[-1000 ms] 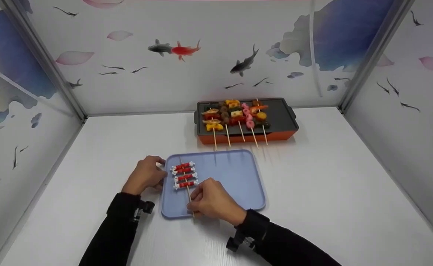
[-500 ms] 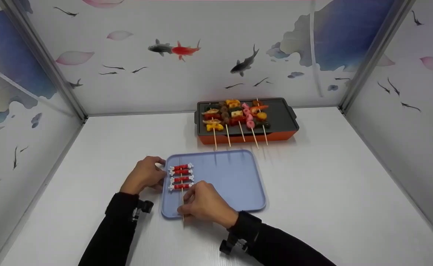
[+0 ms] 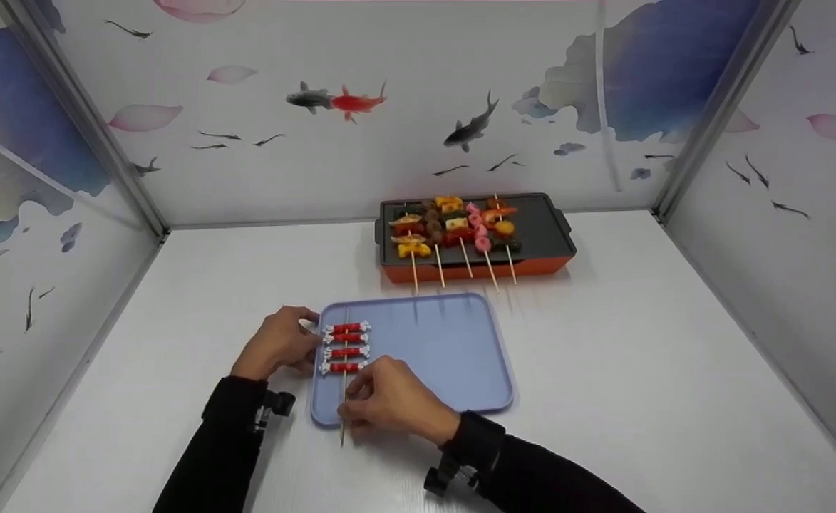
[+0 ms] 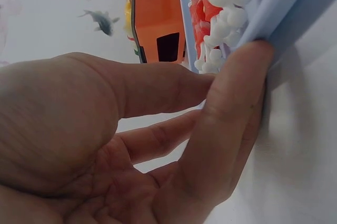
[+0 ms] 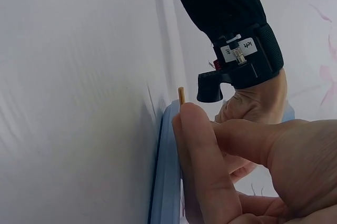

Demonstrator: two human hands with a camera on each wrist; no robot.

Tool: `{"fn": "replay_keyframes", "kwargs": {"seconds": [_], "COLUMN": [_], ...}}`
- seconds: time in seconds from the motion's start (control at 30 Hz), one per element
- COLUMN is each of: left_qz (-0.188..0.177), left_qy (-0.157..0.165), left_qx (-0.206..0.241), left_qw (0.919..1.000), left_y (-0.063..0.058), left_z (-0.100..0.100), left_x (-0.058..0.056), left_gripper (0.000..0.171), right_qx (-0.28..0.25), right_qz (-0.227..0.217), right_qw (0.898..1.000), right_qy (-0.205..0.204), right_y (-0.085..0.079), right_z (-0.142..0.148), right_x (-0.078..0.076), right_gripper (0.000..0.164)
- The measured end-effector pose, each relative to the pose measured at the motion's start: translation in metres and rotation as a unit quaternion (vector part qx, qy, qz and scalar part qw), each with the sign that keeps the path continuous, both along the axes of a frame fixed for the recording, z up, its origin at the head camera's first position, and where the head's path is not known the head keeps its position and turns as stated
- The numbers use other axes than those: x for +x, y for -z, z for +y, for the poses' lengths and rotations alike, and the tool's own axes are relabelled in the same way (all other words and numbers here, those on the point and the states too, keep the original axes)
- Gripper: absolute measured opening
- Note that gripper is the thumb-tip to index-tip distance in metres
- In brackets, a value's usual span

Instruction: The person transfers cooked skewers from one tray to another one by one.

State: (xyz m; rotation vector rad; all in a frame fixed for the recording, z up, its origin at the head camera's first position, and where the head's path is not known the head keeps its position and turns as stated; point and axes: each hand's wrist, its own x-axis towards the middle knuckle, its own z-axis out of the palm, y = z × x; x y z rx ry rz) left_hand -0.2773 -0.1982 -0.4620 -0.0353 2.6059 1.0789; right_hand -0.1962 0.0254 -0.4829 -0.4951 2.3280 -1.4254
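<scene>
A skewer (image 3: 346, 352) with several red, white-ended pieces lies along the left side of a light blue tray (image 3: 439, 349). My right hand (image 3: 400, 399) pinches its bare stick near the tray's front edge. In the right wrist view the stick's end (image 5: 181, 95) pokes out past the fingertips. My left hand (image 3: 279, 344) holds the tray's left rim. Up close in the left wrist view, the left hand's fingers (image 4: 226, 113) press the rim's outer side, with the thumb near the white ends (image 4: 229, 16) of the pieces. The thumb tip is partly hidden behind a finger.
Behind the tray stands an orange grill (image 3: 539, 267) with a black plate. Several food skewers (image 3: 453, 228) lie on it, their sticks overhanging its front. White table surface (image 3: 638, 356) spreads on both sides, bounded by printed wall panels (image 3: 418, 57).
My right hand has shifted left with the skewer, which now lies straighter and closer to the tray's left rim and slightly nearer me. The left hand stays at the rim.
</scene>
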Motion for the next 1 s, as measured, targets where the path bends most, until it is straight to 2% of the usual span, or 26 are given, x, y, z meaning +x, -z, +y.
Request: {"fn": "replay_keyframes", "kwargs": {"seconds": [0.13, 0.33, 0.53, 0.8, 1.0], "left_qz": [0.001, 0.01, 0.014, 0.016, 0.019], "left_qy": [-0.002, 0.003, 0.005, 0.004, 0.006], "left_qx": [0.0, 0.001, 0.005, 0.0, -0.004], "left_qw": [1.0, 0.9999, 0.9999, 0.9999, 0.9998], "left_y": [0.001, 0.002, 0.002, 0.002, 0.003], "left_z": [0.0, -0.002, -0.001, 0.0, 0.0], "left_x": [0.0, 0.001, 0.001, 0.002, 0.002], "left_gripper": [0.052, 0.053, 0.053, 0.054, 0.053], "right_qx": [0.012, 0.004, -0.004, 0.04, 0.047], "right_qz": [0.024, 0.034, 0.06, 0.111, 0.138], "right_qw": [1.0, 0.999, 0.998, 0.993, 0.989], "right_qy": [-0.004, -0.004, 0.01, 0.019, 0.025], "right_y": [-0.001, -0.006, -0.015, -0.03, -0.038], "right_z": [0.003, 0.015, 0.029, 0.044, 0.059], "right_x": [-0.002, -0.007, -0.011, -0.018, -0.021], "right_gripper": [0.014, 0.026, 0.031, 0.038, 0.047]}}
